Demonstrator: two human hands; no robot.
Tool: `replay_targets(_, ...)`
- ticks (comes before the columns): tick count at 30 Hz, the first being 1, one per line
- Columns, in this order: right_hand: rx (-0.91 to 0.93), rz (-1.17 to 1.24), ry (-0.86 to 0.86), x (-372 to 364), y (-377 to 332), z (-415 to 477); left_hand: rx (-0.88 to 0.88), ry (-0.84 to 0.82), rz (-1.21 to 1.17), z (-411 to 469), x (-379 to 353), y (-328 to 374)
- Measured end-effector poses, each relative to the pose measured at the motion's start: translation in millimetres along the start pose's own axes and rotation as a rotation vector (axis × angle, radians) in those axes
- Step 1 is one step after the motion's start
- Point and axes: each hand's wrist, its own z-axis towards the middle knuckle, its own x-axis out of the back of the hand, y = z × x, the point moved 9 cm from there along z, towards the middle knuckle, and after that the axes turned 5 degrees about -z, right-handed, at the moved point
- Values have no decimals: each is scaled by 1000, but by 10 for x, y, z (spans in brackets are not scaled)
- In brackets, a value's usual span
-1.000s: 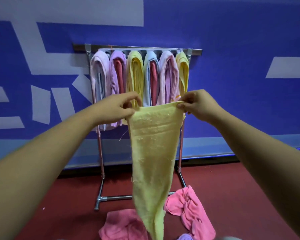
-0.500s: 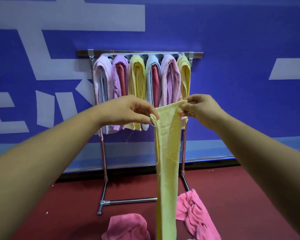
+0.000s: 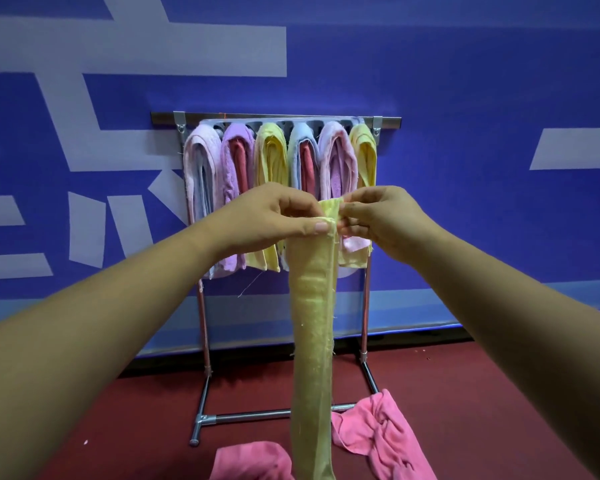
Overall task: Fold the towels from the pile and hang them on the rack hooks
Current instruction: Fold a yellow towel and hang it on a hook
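A yellow towel (image 3: 312, 323) hangs down as a long narrow strip, folded lengthwise, in front of the rack. My left hand (image 3: 271, 216) and my right hand (image 3: 381, 216) pinch its top edge together, fingertips almost touching. Behind them stands a metal rack (image 3: 278, 118) whose hooks carry several folded towels (image 3: 271, 174) in pink, purple, yellow and blue. The lower ends of those towels are partly hidden by my hands. On the floor lie two crumpled pink towels: one pink towel (image 3: 381, 434) at the right, another pink towel (image 3: 253, 460) at the bottom edge.
The rack stands on thin metal legs (image 3: 205, 341) with a floor crossbar (image 3: 250, 415), against a blue wall (image 3: 482, 98) with pale markings. The floor (image 3: 499, 393) is dark red.
My hands came together from a spread grip, folding the yellow towel lengthwise from a wide sheet into a narrow strip. The view has moved closer to the rack.
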Motion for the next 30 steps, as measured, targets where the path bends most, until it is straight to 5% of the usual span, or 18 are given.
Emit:
replay_targets(5,141,-103,-82,-169,-212,-49,64,283,130,55,255,-138)
replay_targets(11,137,-109,-283,-416,-194,-135,93,382,159,44,362,-208)
replay_targets(15,200,-193,-267,-416,-178,-146,113,412,155,27,366,-292)
replay_targets(25,206,-294,-117,-215,-84,-175,229,27,205,-20,151,-535)
replay_targets(30,189,-431,-92,-209,12,-233,185,64,341,-24,223,-539)
